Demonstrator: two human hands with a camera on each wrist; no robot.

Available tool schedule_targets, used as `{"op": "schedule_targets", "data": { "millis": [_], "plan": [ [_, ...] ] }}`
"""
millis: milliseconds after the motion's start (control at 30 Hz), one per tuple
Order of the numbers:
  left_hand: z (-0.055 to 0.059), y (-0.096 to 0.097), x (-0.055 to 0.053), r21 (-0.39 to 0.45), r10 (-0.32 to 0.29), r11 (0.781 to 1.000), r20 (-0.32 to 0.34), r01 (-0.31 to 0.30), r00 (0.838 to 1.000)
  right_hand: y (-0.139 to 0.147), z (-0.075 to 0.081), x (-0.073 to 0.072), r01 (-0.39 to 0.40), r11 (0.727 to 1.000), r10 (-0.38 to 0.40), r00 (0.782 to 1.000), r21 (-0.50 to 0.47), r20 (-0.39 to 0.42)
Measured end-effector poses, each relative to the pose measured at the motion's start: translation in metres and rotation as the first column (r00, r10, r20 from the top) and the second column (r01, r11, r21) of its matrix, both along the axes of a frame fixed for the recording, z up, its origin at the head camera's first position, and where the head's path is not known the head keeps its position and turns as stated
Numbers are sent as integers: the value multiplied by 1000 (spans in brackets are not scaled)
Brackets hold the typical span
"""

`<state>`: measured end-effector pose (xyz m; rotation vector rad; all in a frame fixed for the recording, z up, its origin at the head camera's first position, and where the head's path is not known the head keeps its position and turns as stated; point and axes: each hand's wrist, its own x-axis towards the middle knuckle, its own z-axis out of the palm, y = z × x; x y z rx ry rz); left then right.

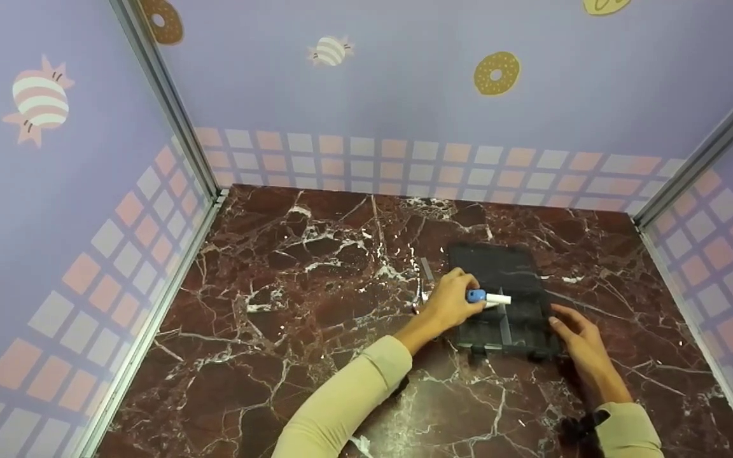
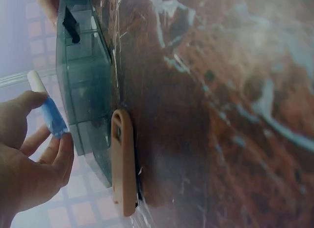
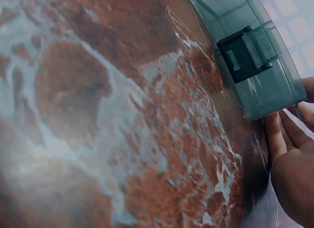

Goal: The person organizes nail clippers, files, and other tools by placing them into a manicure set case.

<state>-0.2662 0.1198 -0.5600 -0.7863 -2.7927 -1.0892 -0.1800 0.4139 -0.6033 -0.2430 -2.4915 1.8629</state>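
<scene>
tan tool [image 2: 122, 164] flanks a box [image 1: 490, 264] the right hand [image 1: 581, 340] grips, left hand [image 1: 452, 300] pinching a blue tube [image 2: 53, 115].

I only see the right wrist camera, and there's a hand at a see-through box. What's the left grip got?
Observer: The left grip pinches a small blue-and-white stick.

Operator: Ooh! Is anything lying next to the box?

Observer: Yes, in the left wrist view a long tan object lies on the marbled table, beside the see-through box.

Operator: I just see squares on the wall. Any yummy pictures?

Observer: Yes, the head view shows a golden-brown doughnut picture on the back wall.
</scene>
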Motion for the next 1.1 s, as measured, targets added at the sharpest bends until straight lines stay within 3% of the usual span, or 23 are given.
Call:
{"op": "schedule_targets", "data": {
  "millis": [233,600,700,867,1100],
  "plan": [
    [-5,4,2,-114,53,992,-80,-62,995,-2,0,0,13,1000,-13,1000,6,-15],
    [-7,5,0,-103,79,991,-84,-88,993,-2,-1,1,30,1000,-30,999,10,-15],
    [-5,0,-3,-62,44,997,-68,-48,997,-1,-3,0,32,999,-32,999,5,-4],
    [2,-16,-13,-26,-66,998,-20,65,998,0,-6,-1,37,999,-37,999,-15,6],
    [12,-47,-24,-72,-172,982,55,175,984,0,-7,-1,21,1000,-21,999,-1,-27]
  ]
}}
